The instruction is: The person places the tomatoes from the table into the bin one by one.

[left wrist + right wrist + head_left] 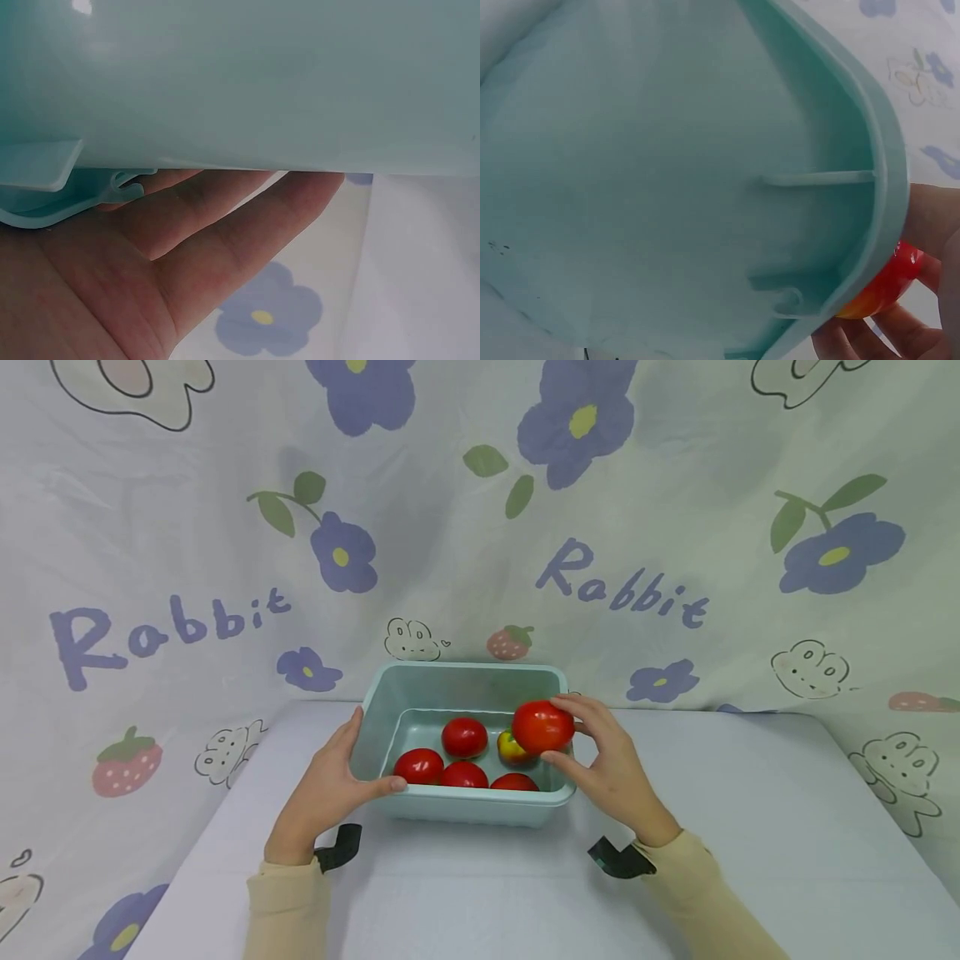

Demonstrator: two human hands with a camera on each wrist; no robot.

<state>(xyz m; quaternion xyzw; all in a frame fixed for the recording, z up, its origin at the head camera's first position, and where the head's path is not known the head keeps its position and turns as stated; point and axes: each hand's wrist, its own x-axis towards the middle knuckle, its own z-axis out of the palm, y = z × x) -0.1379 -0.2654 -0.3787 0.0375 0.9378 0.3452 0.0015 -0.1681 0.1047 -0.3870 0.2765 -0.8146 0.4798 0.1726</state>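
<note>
Fingers of your right hand (615,768) curl round a red tomato (542,726), thumb under, fingertips over, holding it above the right rim of the pale green plastic tub (465,681). Tub sits mid-table on the white tabletop (750,793). Your left hand (326,793) rests on the tub's left wall, fingers fairly straight along the outside, thumb hooked over the near rim. Inside the tub: four red tomatoes (464,737) and one yellow-green one (510,748) just under the held tomato. Floral "Rabbit" cloth (187,568) hangs behind.
</note>
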